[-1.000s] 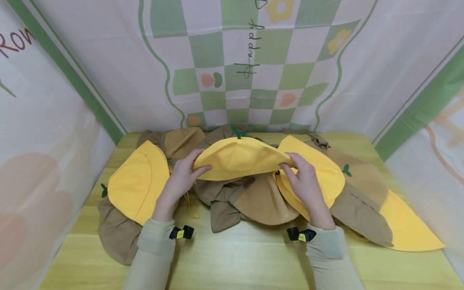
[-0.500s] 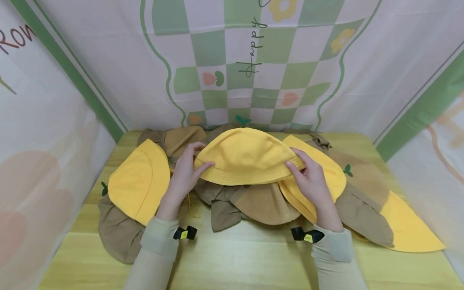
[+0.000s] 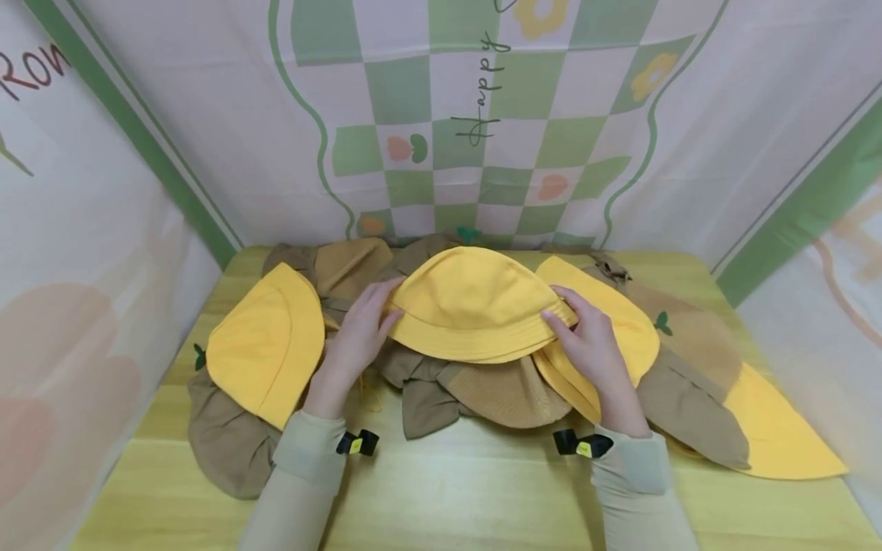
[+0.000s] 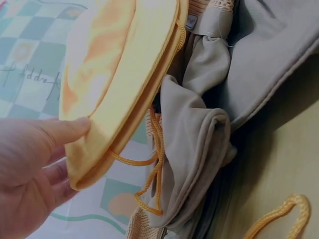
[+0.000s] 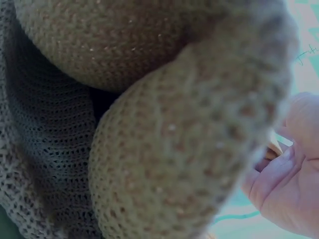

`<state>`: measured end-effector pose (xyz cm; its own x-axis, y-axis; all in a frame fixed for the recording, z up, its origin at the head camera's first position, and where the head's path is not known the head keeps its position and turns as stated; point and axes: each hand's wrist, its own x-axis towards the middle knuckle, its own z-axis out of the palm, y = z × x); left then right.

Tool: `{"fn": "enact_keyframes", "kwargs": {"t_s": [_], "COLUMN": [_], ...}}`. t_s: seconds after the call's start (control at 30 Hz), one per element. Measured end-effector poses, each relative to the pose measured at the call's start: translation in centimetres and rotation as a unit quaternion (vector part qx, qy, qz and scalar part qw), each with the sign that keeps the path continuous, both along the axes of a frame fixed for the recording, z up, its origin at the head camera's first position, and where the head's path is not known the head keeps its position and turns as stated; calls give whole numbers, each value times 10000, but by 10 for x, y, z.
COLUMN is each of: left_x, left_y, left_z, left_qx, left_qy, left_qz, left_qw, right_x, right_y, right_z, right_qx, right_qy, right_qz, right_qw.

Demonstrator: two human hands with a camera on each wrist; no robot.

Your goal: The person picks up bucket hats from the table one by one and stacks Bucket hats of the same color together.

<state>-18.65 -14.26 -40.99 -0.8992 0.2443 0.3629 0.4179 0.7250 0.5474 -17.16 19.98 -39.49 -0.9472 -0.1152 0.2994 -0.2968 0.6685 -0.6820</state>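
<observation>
A yellow bucket hat with a green sprout on its crown is held up over the other hats, brim toward me. My left hand pinches one end of the brim, thumb on the near face. At the opposite end, my right hand pinches the brim the same way. In the left wrist view an orange cord hangs from inside the brim. Below the held hat lies a brown hat with a tan woven part. Knitted tan fabric covers most of the right wrist view.
Another yellow hat lies at left over a brown cloth hat. To the right are a yellow hat, brown fabric and another yellow piece. All rest on a wooden table before a checked cloth backdrop.
The held hat has tilted so more of its crown and brim face me, and its sprout has slipped behind the crown. My left hand has moved right; my right hand has shifted slightly right.
</observation>
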Motion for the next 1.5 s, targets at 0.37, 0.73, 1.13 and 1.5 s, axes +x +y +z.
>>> {"fn": "enact_keyframes", "kwargs": {"t_s": [0.37, 0.73, 1.13, 1.5], "left_x": [7, 24, 34, 42], "left_y": [3, -23, -72, -118], "left_z": [2, 24, 16, 1], "left_qx": [-762, -397, -158, -566], "left_qy": [-580, -971, -1185, -573], "left_qz": [355, -29, 268, 1439], "left_qw": [9948, 9945, 9925, 9863], "right_x": [-1, -2, -4, -2], "right_y": [-2, -3, 2, 3], "right_z": [-1, -1, -2, -3], "right_qx": [-65, -87, -52, -85], "right_qy": [-83, -197, -306, -409], "right_qz": [15, 20, 34, 52], "right_qw": [9999, 9998, 9995, 9991]}}
